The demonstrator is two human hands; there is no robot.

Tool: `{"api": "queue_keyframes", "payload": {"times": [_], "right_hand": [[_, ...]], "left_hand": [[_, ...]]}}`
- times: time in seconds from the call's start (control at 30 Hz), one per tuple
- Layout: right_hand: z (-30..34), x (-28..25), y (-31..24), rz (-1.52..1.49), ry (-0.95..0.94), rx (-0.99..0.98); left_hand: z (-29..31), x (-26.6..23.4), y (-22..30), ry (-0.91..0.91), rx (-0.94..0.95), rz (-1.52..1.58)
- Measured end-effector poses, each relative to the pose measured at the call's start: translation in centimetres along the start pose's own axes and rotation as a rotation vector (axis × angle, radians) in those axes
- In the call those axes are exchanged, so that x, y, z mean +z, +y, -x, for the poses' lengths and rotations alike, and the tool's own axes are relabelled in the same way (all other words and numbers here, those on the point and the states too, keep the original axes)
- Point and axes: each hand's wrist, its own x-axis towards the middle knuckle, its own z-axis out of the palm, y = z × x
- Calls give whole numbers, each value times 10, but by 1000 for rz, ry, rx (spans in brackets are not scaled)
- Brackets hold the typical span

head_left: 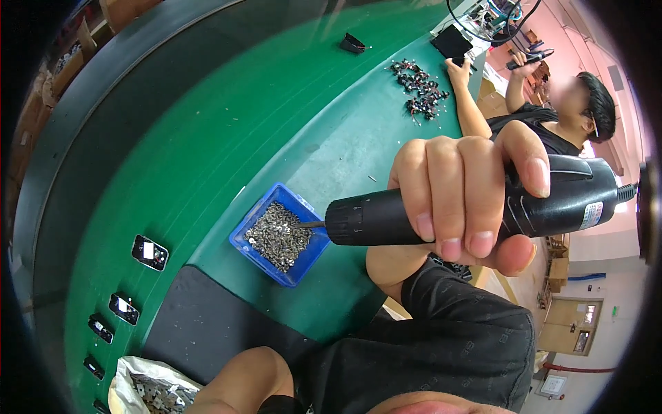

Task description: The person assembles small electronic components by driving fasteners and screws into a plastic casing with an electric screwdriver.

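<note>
A black corded power screwdriver (pixel 369 218) is held sideways, its bit (pixel 314 224) pointed toward small silvery parts (pixel 277 238) heaped in a blue bin (pixel 312 261).

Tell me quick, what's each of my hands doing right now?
Left hand: out of the picture, so open or closed cannot be told.
Right hand: closed, holding the black electric screwdriver.

Electric screwdriver (pixel 565 196), right of centre: black plastic, semi-gloss; slim metal bit (pixel 314 224). Bin (pixel 317 250): smooth blue plastic. Screws (pixel 279 234): bright metal. Green worktop (pixel 345 165): smooth, faint sheen. Dark mat (pixel 214 317), lower left: matt. Shirt (pixel 427 352), lower centre: soft black cloth. Sack (pixel 123 383), bottom left: creased, pale; flat pieces (pixel 162 395) inside: dull grey, metal-like.
</note>
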Motion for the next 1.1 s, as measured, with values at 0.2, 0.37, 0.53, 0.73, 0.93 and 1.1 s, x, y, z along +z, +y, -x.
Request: {"api": "queue_keyframes", "payload": {"times": [0.2,0.37,0.53,0.73,0.93,1.1], "right_hand": [[2,-1,2,20,10,-18],[3,-4,5,18,-6,-20],[3,0,5,32,26,-28],[7,0,7,23,37,-20],[8,1,8,15,21,-26],[13,-3,12,15,20,-15]], "left_hand": [[0,6,-15,-94,82,-256],[-2,6,-16,-122,226,-620],[-3,5,-16,-162,264,-607],[1,3,-12,-257,300,-938],[0,2,-11,-191,384,-810],[6,-1,-10,-181,348,-807]]}}
